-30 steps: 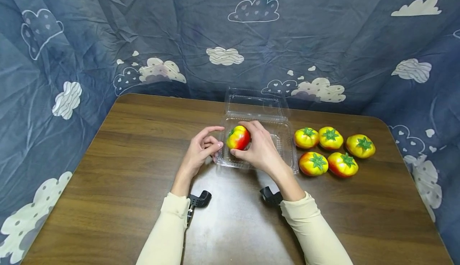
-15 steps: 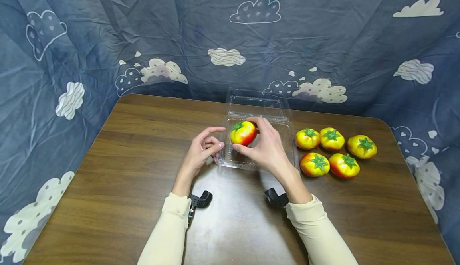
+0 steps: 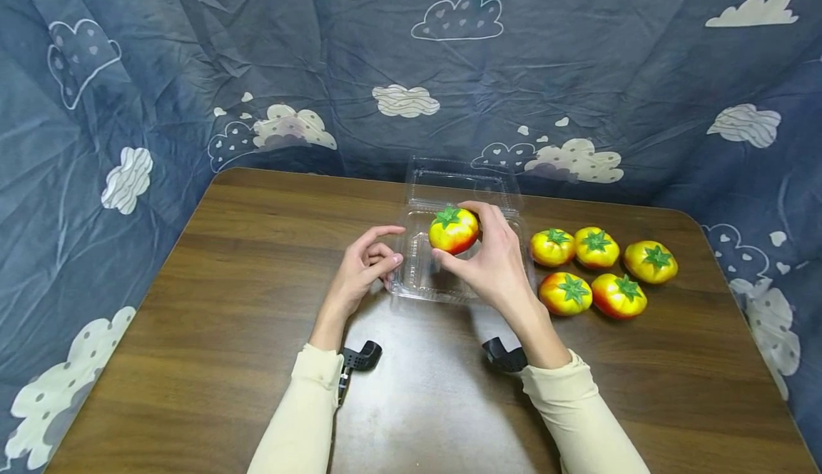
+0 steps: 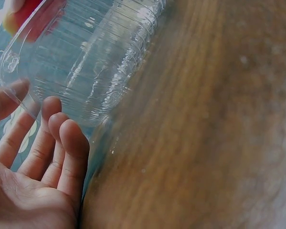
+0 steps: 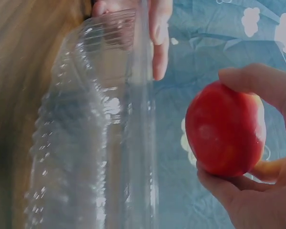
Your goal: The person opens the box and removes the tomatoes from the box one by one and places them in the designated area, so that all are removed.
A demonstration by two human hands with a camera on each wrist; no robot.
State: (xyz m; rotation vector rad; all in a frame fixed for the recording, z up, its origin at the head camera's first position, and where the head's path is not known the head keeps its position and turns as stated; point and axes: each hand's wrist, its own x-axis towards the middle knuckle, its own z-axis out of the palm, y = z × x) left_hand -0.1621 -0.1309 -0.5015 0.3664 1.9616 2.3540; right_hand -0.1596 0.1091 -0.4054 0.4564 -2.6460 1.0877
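My right hand (image 3: 493,263) grips a red-and-yellow toy tomato (image 3: 452,231) with a green star-shaped leaf top. It is raised over the clear plastic clamshell box (image 3: 417,285), apart from its rim in the right wrist view, where the tomato (image 5: 224,131) shows its red side between thumb and fingers. At the box's left edge, my left hand (image 3: 362,267) holds the rim, some fingers above it and others below. The left wrist view shows these fingers (image 4: 73,143) curled beside the ribbed wall of the box (image 4: 85,62).
Several more toy tomatoes (image 3: 565,293) stand in two rows on the wooden table (image 3: 257,303), right of the box. The box's hinged lid (image 3: 462,181) is folded back toward the dark blue cloud-patterned curtain (image 3: 359,53) behind the table.
The right hand has lifted the tomato and carried it to the right over the box, turning its green top upward. The left hand stays at the box's edge.
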